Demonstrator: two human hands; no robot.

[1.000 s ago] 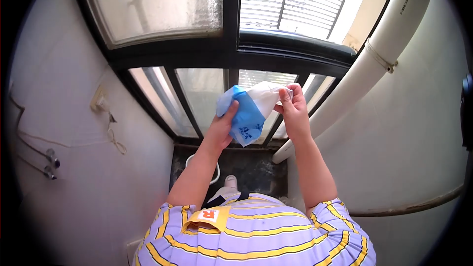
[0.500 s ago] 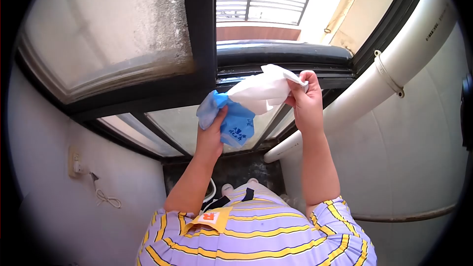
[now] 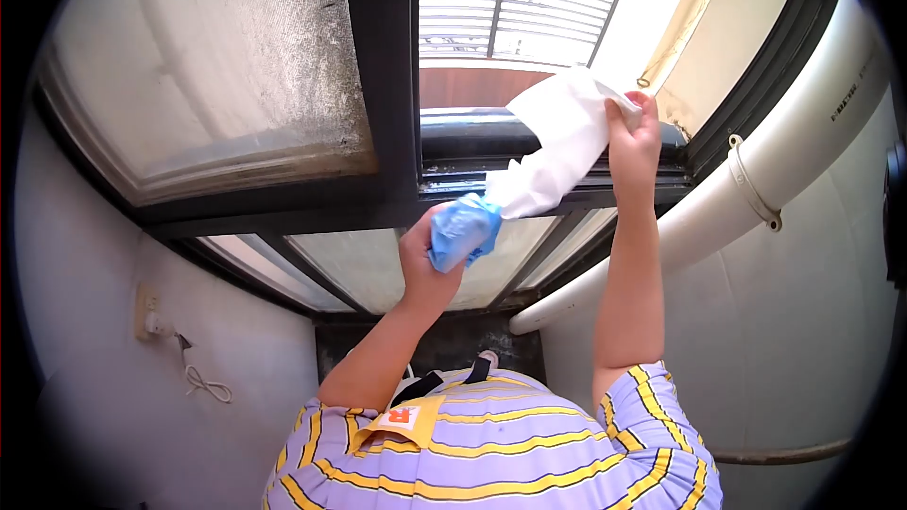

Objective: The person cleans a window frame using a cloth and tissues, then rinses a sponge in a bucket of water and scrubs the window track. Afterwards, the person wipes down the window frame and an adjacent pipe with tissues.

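A blue plastic tissue pack (image 3: 465,232), crumpled, is gripped in my left hand (image 3: 427,260). Out of its top stretches a white tissue (image 3: 557,146), spread wide and slanting up to the right. Its far edge is pinched between the thumb and fingers of my right hand (image 3: 635,137). Both hands are raised in front of the dark window frame. The tissue's lower end still sits in the pack's mouth; how much of it is inside is hidden.
Ahead is a dark window sill (image 3: 472,137) below an opening. A dusty glass pane (image 3: 217,66) fills the left side. A thick white pipe (image 3: 746,184) slants down along the right wall. A plug with a white cord (image 3: 156,321) is on the left wall.
My right hand has moved up and right, drawing the tissue out longer. My left hand has shifted slightly right and turned the pack, so its printed side no longer shows.
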